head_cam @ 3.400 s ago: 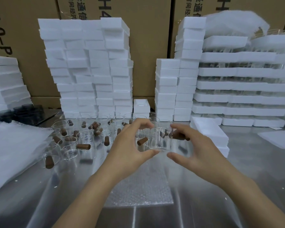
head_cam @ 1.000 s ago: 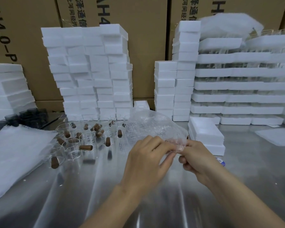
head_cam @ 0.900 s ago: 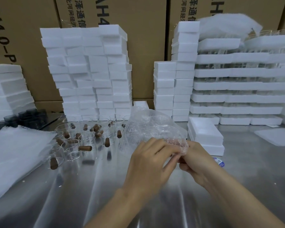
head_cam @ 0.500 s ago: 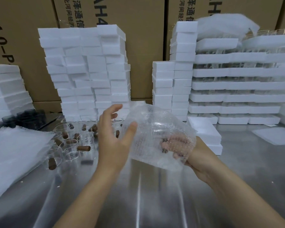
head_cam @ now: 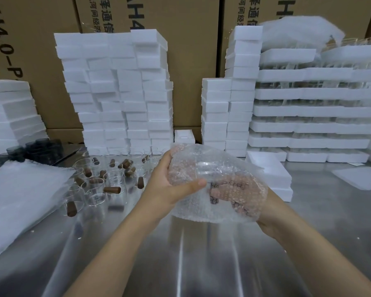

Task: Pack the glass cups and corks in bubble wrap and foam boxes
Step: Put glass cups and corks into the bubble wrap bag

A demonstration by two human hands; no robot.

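In the middle of the frame both hands held a loose bundle of bubble wrap [head_cam: 193,209] in the air above the shiny metal table [head_cam: 201,264]. The left hand [head_cam: 165,185] gripped the bundle's left side, its thumb laid across the front and its fingers curled over the upper edge behind. The right hand [head_cam: 268,215] came in from the lower right and cupped the bundle from behind, its bent fingers showing pink through the bubbles as they clutched the wrap. Inside the wrap, towards the upper middle, the clear wall of a glass cup [head_cam: 204,166] showed faintly; a few dark spots lay beside the right fingers, too blurred to name. To the left of centre, loose glass cups [head_cam: 94,185] stood crowded on the table with brown corks [head_cam: 111,190] scattered among and inside them. At the far left lay a pile of bubble wrap sheets [head_cam: 19,196], with dark tinted cups [head_cam: 41,146] behind it. A tall stack of white foam boxes [head_cam: 120,93] rose in the upper left of centre, a narrower stack [head_cam: 229,108] stood right of centre, and layered foam trays [head_cam: 308,108] with glassware between them filled the right. Just right of the bundle, two more foam boxes [head_cam: 266,168] sat on the table. Brown cardboard cartons [head_cam: 191,50] closed the background across the top of the frame.
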